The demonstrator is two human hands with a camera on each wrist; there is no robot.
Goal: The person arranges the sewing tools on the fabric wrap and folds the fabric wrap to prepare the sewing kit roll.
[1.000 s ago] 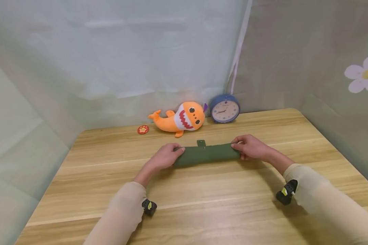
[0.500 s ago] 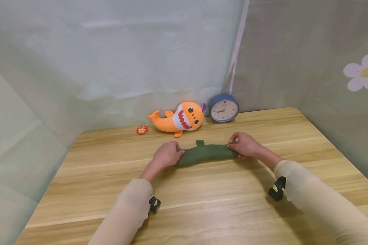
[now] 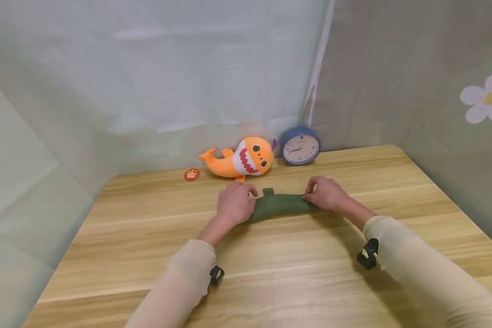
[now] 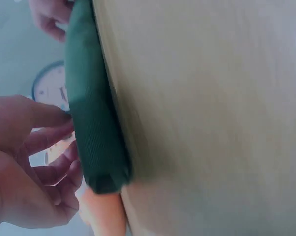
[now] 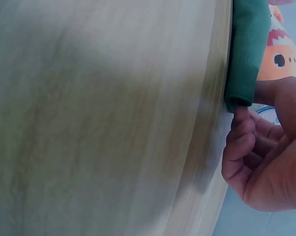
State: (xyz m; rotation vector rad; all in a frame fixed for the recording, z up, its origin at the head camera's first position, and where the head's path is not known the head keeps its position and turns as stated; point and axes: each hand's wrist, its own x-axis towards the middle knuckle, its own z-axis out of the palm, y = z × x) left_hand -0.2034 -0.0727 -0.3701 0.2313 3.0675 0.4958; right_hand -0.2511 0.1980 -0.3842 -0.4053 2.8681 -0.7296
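Note:
A dark green fabric roll lies across the wooden table, its small snap tab sticking up from the far edge. With bent fingers and thumb, my left hand pinches the far edge left of the tab. In the left wrist view the roll's left end juts past those fingers. My right hand pinches the right end between thumb and fingers. The right wrist view shows that hand's thumb behind the roll and a fingertip at its end, the other fingers curled.
An orange shark plush lies at the back of the wooden table. Beside it stands a blue round clock, with a red disc to the plush's left. Pale fabric walls enclose the table's back and sides.
My left hand has slid rightward along the roll, from its left end toward the tab. My right hand has shifted slightly left, and the roll has narrowed between them.

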